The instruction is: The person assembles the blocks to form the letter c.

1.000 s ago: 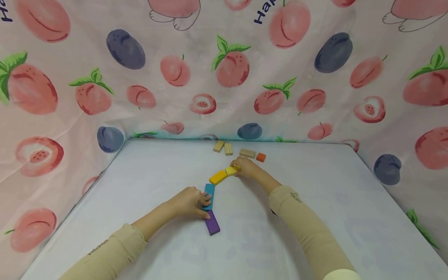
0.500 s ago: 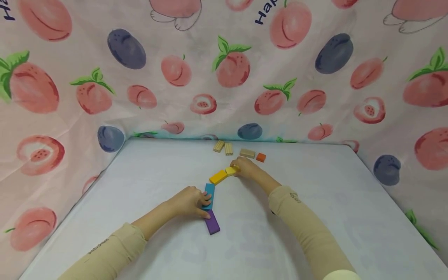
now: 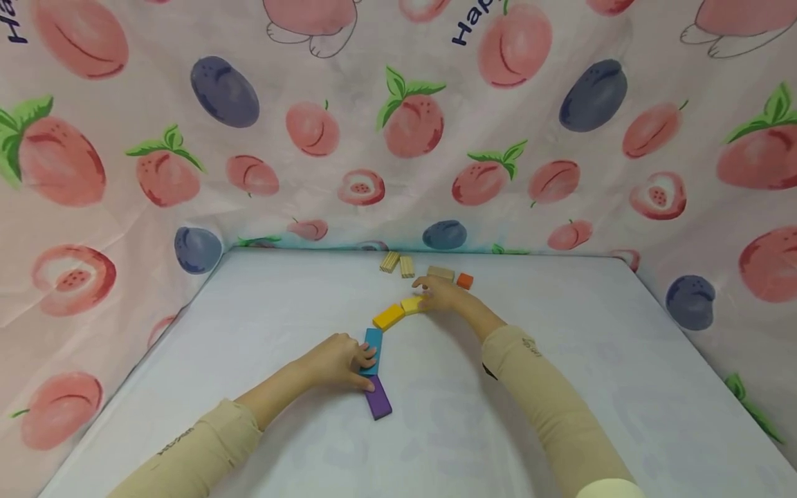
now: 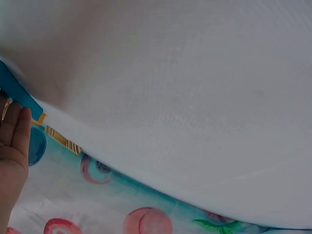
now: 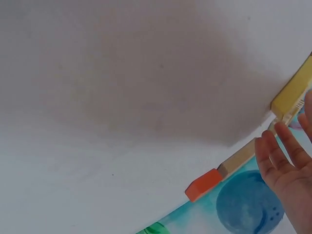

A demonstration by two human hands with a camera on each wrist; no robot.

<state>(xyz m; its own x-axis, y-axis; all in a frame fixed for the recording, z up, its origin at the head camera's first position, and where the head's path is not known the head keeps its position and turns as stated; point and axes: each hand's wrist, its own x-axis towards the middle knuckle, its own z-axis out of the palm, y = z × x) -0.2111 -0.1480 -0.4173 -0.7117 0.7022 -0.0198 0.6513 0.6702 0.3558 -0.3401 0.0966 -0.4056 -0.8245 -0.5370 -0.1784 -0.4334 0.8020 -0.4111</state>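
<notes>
A curved row of blocks lies on the white tabletop in the head view: a purple block (image 3: 378,400), a blue block (image 3: 373,339), an orange-yellow block (image 3: 389,317) and a light yellow block (image 3: 411,305). My left hand (image 3: 339,360) rests at the near half, fingers on the blue block and thumb touching the purple one. In the left wrist view its visible fingers (image 4: 19,129) look fairly straight beside the blue block. Over the right end of the light yellow block is my right hand (image 3: 441,294), its fingers spread and holding nothing; the right wrist view shows them extended.
Behind the row are two striped wooden blocks (image 3: 407,266), a plain wooden block (image 3: 441,272) partly behind my right hand, and a small orange block (image 3: 464,281). A fruit-printed cloth (image 3: 361,138) rises at the table's back edge.
My right hand has let go of the light yellow block; its fingers have opened and lifted slightly. My left hand and the row of blocks have stayed in place.
</notes>
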